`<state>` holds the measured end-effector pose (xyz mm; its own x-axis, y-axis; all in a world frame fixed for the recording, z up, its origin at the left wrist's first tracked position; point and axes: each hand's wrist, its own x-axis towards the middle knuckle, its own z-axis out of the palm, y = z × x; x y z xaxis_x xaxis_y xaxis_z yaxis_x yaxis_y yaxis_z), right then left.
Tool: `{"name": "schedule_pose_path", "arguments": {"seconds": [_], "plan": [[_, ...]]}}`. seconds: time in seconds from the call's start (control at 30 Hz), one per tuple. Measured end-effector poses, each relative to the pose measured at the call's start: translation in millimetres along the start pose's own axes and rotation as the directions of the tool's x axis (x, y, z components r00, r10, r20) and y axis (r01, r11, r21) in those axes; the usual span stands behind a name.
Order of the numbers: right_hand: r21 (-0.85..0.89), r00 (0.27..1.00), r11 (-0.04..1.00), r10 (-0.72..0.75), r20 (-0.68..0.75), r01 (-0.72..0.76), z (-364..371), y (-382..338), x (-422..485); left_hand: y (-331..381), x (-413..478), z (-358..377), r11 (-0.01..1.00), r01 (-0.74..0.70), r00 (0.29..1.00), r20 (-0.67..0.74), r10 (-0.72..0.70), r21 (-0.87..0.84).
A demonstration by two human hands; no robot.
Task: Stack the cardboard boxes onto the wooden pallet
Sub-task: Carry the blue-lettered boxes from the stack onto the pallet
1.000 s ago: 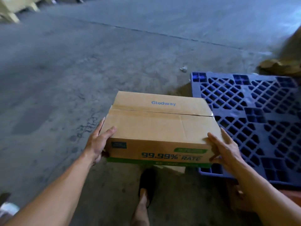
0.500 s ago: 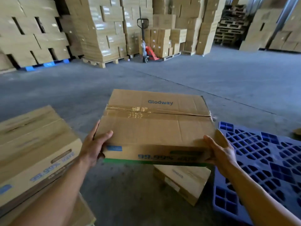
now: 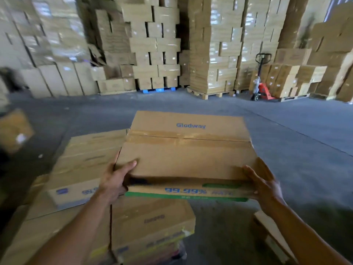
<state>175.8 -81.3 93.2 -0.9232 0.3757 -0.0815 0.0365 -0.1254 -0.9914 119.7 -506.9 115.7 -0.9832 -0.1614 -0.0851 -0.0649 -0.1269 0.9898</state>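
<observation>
Head view: a warehouse floor, seen down over two bare forearms.
Carried box (image 3: 188, 155): cardboard, held off the floor between both hands, with its top nearly level. "Glodway" is printed on the far flap and "99.99%" on the near side above a green band.
Box contents: hidden; the flaps are closed and taped along the middle seam.
Left hand (image 3: 114, 180): grips the near left corner, thumb lying on the top face, fingers wrapped round the side and out of sight.
Right hand (image 3: 265, 188): clasps the near right corner, thumb on the top edge, fingers curled under the base.
Low boxes (image 3: 86, 165): closed cartons of the same print, stacked under and to the left of the carried box.
Near carton (image 3: 150, 222): directly beneath the carried box's near edge, apart from it.
Floor carton (image 3: 267, 232): lies tilted below the right forearm.
Floor (image 3: 296, 150): bare grey concrete opens ahead and to the right.
Back wall stacks (image 3: 214, 54): tall columns of cartons, some on a wooden pallet (image 3: 212, 95).
Pallet jack (image 3: 261, 88): orange, parked by the stacks at the far right.
</observation>
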Motion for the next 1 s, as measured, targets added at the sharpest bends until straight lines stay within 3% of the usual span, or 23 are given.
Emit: {"name": "schedule_pose_path", "arguments": {"seconds": [0.17, 0.27, 0.57, 0.73, 1.0], "plan": [[-0.087, 0.992, 0.995, -0.036, 0.118, 0.047, 108.2, 26.9, -8.7, -8.5, -29.5, -110.5, 0.997, 0.082, 0.934, -0.347, -0.082, -0.014], [-0.081, 0.979, 0.996, -0.016, 0.204, 0.033, 161.7, 50.6, -3.2, -19.8, -36.5, -160.1, 0.994, 0.109, 0.883, -0.457, -0.11, -0.029], [-0.223, 0.903, 0.968, 0.193, 0.384, -0.112, 266.0, 119.4, 0.8, -74.0, -55.7, -262.8, 0.974, 0.197, 0.84, -0.493, -0.226, -0.111], [-0.213, 0.899, 0.949, 0.294, 0.325, -0.233, 299.7, 154.1, -28.0, -106.5, -51.4, -311.3, 0.954, 0.252, 0.831, -0.469, -0.3, -0.164], [-0.275, 0.879, 0.887, 0.431, 0.204, -0.371, 347.1, 221.6, -68.3, -160.1, -23.1, -399.3, 0.91, 0.404, 0.846, -0.337, -0.412, -0.098]]}}
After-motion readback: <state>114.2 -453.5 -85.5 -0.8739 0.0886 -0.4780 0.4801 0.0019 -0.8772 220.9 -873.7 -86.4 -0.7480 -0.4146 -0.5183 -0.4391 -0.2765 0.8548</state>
